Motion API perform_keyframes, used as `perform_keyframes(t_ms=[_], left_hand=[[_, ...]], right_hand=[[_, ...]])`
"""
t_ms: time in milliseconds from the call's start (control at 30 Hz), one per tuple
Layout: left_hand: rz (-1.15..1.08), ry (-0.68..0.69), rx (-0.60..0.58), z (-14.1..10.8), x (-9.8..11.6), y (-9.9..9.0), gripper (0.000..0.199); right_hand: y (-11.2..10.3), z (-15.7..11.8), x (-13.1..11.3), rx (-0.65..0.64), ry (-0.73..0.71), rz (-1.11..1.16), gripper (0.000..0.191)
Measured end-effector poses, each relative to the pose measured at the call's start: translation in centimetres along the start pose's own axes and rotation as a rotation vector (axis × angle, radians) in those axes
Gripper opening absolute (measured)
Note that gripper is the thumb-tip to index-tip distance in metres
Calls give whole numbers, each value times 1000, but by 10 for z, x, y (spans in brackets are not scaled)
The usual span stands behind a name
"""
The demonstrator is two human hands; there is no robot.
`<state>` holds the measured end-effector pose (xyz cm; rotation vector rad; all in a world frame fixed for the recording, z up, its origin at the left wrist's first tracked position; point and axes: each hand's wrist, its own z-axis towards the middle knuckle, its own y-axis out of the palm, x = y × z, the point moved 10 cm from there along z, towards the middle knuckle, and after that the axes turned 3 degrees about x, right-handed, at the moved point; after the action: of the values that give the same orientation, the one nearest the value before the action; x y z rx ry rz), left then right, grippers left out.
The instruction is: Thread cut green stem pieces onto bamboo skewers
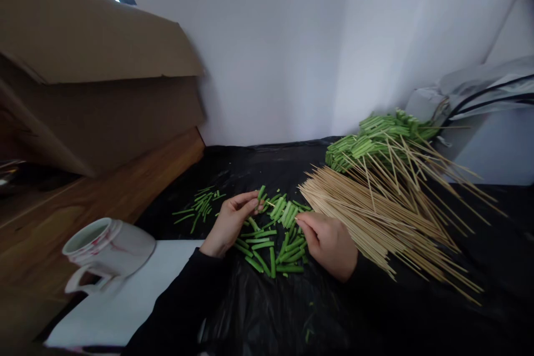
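Observation:
Between my two hands runs a thin wooden skewer (pixel 271 204) with several cut green stem pieces (pixel 286 212) threaded side by side on it. My left hand (pixel 233 218) pinches a single green piece (pixel 261 193) near the skewer's left end. The skewer's right part is gripped between the thumb and fingers of my right hand (pixel 329 242). Loose green pieces (pixel 261 245) lie on the black plastic sheet below and around the hands.
Right of my hands lies a large pile of bare skewers (pixel 354 200), with filled green skewers (pixel 375 136) behind it. Thin green scraps (pixel 202 206) lie left. A stained white mug (pixel 112 247) stands on white paper (pixel 125 306); a cardboard box (pixel 100 67) is behind.

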<state>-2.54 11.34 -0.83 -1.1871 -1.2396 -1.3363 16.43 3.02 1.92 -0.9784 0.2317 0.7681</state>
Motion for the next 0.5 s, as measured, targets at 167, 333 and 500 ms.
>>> perform_keyframes(t_ms=[167, 333, 500], left_hand=[[-178, -166, -57, -5, -14, 10, 30], [-213, -210, -98, -7, -20, 16, 25], [-203, -177, -108, -7, -19, 17, 21]], right_hand=[[-1, 1, 0, 13, -8, 10, 26], [0, 0, 0, 10, 1, 19, 26], [0, 0, 0, 1, -1, 30, 26]])
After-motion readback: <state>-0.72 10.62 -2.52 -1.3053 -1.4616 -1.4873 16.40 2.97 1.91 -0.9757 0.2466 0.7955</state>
